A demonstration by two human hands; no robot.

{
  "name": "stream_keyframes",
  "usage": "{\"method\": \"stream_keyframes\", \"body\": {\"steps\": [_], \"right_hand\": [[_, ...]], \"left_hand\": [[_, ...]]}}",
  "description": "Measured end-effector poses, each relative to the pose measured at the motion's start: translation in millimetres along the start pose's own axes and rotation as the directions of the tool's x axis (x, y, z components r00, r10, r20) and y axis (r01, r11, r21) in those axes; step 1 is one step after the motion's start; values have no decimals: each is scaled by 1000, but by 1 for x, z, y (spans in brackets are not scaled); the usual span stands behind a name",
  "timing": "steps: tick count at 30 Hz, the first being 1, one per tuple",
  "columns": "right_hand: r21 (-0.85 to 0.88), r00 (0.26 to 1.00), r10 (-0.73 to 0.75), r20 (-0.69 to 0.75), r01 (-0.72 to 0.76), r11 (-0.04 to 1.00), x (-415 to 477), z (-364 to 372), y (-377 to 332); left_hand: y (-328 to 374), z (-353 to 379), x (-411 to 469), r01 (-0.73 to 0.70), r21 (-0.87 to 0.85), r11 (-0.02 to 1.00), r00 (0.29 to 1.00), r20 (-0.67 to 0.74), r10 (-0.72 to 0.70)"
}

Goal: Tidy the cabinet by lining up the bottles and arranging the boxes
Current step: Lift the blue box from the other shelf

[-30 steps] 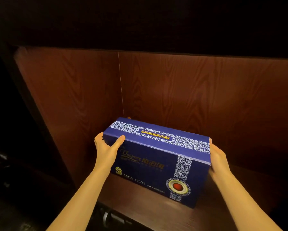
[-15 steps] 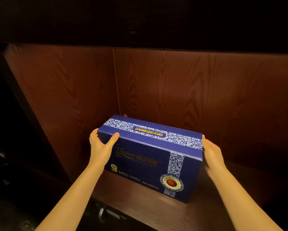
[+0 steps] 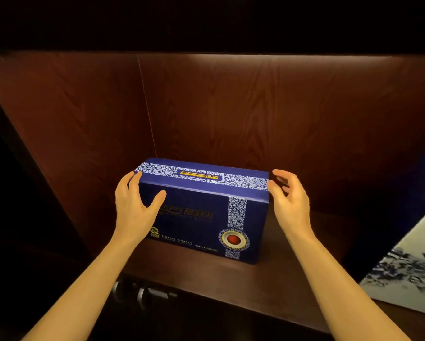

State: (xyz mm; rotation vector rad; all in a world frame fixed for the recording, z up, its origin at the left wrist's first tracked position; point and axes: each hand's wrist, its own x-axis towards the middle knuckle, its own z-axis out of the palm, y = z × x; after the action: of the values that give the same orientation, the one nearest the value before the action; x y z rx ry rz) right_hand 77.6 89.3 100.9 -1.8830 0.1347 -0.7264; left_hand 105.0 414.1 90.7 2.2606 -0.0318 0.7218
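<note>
A blue box (image 3: pixel 201 207) is sitting on the wooden shelf (image 3: pixel 275 279), towards its back left corner; the left hand (image 3: pixel 135 207) is spreading open against the box's left end, thumb lying on its front; the right hand (image 3: pixel 290 200) is hovering open just beside the box's right end, gripping nothing; a white box (image 3: pixel 408 269) is leaning well right of the blue box.

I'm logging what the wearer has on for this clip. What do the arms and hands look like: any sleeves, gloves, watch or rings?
Both forearms are bare right to the bottom edge of the picture, with no sleeves in view. The left hand and right hand wear no gloves. No watch, bracelet or ring shows on either wrist or on the visible fingers.
</note>
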Motion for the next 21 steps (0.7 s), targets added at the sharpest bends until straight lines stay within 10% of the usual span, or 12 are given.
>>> {"method": "stream_keyframes", "body": {"steps": [7,21], "right_hand": [[-203,950,-303,71,311,929,-65,-11,-62],[-488,914,-377,152,401,775,-136,-77,-71]], "left_hand": [[23,-20,-33,-142,-24,990,989,39,143],[86,-30,-102,-382,-30,924,920,84,383]]}}
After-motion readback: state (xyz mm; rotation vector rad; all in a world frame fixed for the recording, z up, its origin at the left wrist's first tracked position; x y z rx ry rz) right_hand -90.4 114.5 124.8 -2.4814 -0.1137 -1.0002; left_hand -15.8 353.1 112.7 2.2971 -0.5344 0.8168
